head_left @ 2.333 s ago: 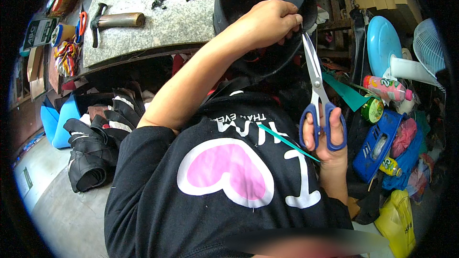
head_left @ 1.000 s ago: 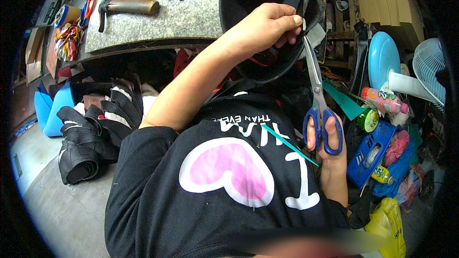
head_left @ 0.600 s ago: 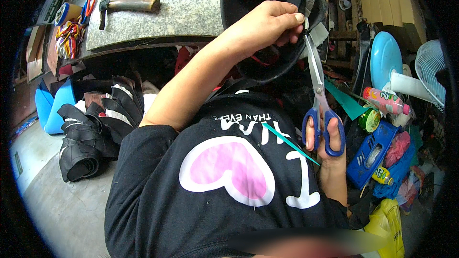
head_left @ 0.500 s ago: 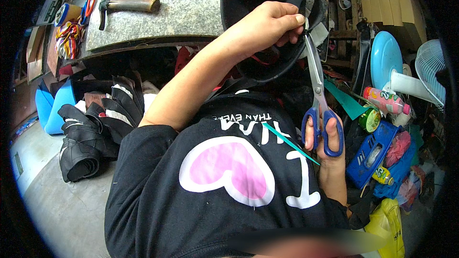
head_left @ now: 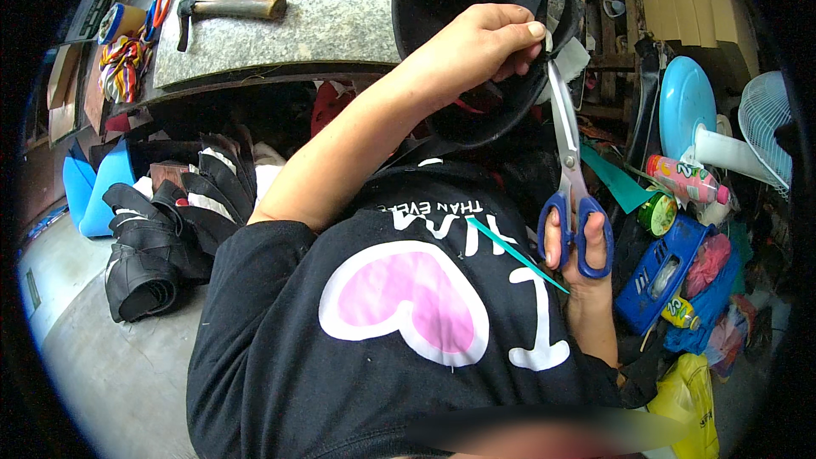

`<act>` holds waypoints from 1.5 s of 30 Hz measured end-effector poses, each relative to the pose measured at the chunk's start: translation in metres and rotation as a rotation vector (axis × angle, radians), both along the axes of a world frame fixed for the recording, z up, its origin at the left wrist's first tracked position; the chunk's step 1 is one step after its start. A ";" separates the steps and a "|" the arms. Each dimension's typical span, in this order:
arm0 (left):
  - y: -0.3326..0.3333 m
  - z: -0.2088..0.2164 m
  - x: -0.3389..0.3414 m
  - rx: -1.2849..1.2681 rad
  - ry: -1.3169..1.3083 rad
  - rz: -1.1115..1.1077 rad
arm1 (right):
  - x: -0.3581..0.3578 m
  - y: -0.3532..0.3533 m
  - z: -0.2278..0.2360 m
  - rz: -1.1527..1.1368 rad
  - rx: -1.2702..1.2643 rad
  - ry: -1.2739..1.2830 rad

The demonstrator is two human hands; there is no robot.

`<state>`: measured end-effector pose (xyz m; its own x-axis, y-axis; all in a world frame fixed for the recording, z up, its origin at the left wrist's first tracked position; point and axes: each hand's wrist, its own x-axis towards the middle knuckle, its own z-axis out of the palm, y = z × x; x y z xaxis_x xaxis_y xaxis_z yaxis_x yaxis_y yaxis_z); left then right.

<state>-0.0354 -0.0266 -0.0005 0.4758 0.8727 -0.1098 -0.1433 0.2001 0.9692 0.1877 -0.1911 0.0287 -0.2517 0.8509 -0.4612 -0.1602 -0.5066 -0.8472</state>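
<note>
My left hand [head_left: 500,41] reaches across from the left, its thumb and fingers closed in a pinch beside the rim of a black tub-like thing [head_left: 416,13]. What lies between the fingertips is too small to make out; a pale bit shows just right of them. My right hand [head_left: 588,259] has its thumb and fingers through the blue handles of a pair of scissors [head_left: 567,140]. Their long metal blades point away from me, with the tips close to my left fingertips at the tub's rim. A thin green strip [head_left: 518,255] lies on my black shirt.
A hammer [head_left: 238,6] lies on the speckled tabletop [head_left: 340,34]. Orange-handled scissors [head_left: 159,8] and colourful yarn [head_left: 123,68] are at far left. Rolled black sheets [head_left: 149,263] sit on the floor. At right are a fan [head_left: 769,132], a pink bottle [head_left: 687,178] and a blue basket [head_left: 659,276].
The scissors have shifted slightly to the right, and their tips sit a little nearer to me. My left hand has moved a touch rightward, still pinching.
</note>
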 end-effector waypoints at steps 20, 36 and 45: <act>-0.017 -0.003 0.006 0.755 0.597 0.230 | -0.030 0.131 -0.028 -0.347 0.577 -0.193; -0.034 0.053 -0.010 0.948 0.539 0.366 | -0.038 0.108 -0.021 -0.299 0.601 -0.078; -0.044 0.019 0.024 0.907 0.556 -0.114 | 0.004 0.103 -0.044 -0.402 0.598 -0.193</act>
